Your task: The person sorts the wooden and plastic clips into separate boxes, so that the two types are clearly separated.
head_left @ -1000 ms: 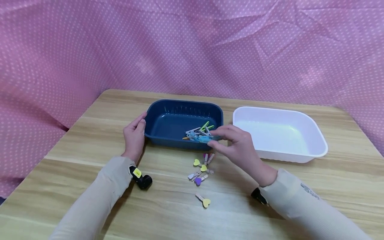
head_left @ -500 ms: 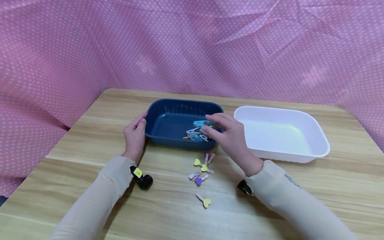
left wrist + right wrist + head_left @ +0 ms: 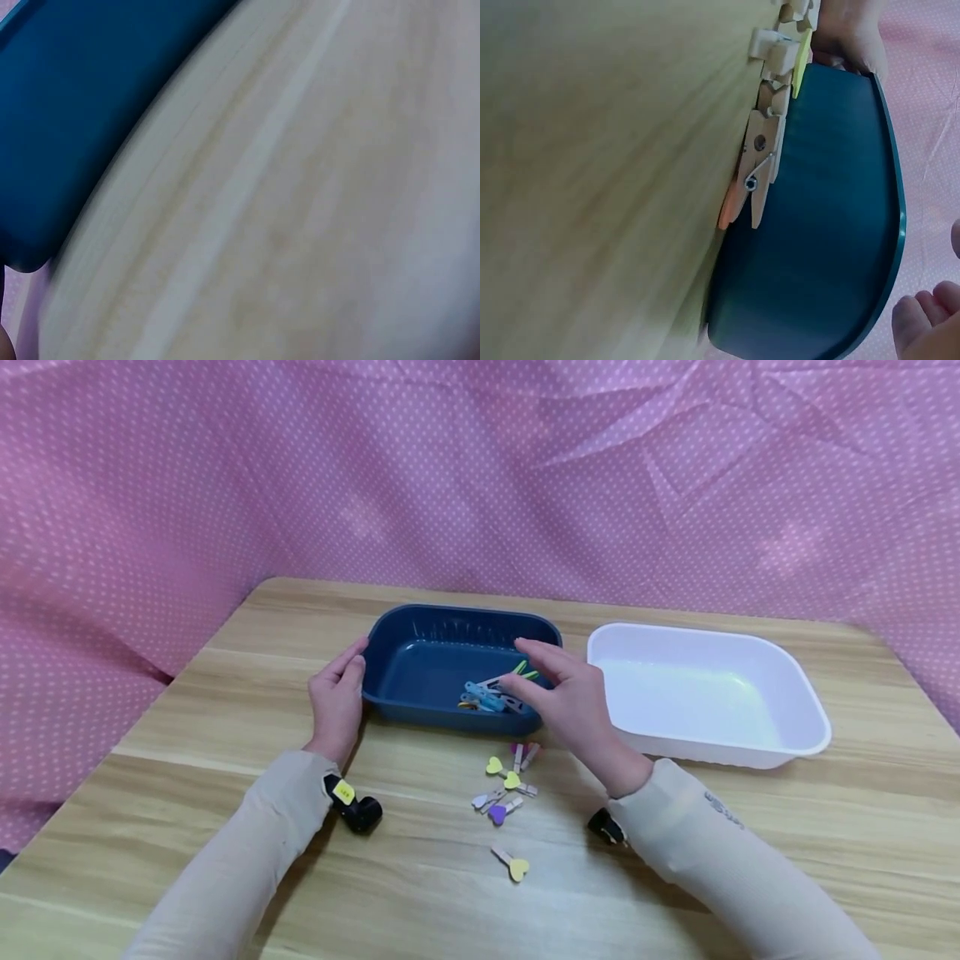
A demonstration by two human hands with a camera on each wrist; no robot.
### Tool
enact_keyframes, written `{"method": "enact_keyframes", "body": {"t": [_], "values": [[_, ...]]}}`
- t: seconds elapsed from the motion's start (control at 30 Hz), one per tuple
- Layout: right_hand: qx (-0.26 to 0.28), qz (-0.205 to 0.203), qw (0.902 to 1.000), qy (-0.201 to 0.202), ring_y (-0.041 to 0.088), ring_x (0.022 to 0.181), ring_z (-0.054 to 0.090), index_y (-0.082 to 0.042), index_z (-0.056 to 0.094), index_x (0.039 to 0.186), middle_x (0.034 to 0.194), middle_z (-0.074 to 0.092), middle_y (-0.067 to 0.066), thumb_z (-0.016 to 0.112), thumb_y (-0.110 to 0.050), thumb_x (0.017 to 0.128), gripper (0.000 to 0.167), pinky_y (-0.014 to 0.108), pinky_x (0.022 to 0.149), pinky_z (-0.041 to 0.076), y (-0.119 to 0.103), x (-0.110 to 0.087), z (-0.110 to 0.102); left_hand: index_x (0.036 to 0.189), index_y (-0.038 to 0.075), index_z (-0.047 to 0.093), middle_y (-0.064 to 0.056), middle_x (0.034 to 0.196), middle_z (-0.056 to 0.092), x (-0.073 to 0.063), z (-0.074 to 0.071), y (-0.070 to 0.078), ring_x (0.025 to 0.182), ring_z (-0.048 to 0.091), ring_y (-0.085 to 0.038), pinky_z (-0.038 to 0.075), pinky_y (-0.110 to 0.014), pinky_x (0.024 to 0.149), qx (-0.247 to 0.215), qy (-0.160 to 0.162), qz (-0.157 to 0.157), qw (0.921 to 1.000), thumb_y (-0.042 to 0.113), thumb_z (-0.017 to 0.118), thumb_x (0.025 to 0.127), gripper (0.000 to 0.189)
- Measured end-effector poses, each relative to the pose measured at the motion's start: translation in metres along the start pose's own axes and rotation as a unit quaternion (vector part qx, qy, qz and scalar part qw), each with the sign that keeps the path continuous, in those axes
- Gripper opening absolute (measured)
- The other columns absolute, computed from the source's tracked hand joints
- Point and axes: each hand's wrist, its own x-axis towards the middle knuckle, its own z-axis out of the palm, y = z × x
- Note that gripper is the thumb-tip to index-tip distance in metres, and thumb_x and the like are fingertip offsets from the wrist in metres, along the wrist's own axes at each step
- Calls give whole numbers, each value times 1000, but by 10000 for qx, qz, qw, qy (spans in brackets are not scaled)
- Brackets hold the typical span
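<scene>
Two hands at the blue bin: the left hand grips its left end, while the right hand hangs at the opposite end, thumb and fingertips parted with nothing seen between them; the plastic clips lie inside, just left of those fingertips. Step in hand, as judged: placing clips in the bin, right hand free. Next move likely calls for drawing back and pinching one of the heart clothespins, lying nearer the person, left of the right wrist, while the left grip steadies.
</scene>
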Motion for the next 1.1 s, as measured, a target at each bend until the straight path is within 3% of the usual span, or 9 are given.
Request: {"method": "enact_keyframes", "body": {"t": [0.53, 1.1], "values": [[-78, 87, 9990, -425, 26, 104, 61, -4, 64, 117, 120, 63, 12, 74, -17, 79, 41, 37, 88, 52, 1, -5, -11, 122, 12, 62, -1, 130, 56, -2, 0, 3, 125, 46, -8, 39, -24, 103, -106, 24, -59, 9999, 16, 50, 95, 29], [-103, 304, 9967, -749, 22, 105, 61, -6, 65, 115, 116, 65, 9, 74, -17, 79, 39, 30, 89, 51, 0, -13, -26, 121, 12, 62, -1, 130, 56, 0, 1, 3, 125, 46, -8, 39, -24, 102, -149, 43, -122, 9998, 15, 50, 96, 29]]}}
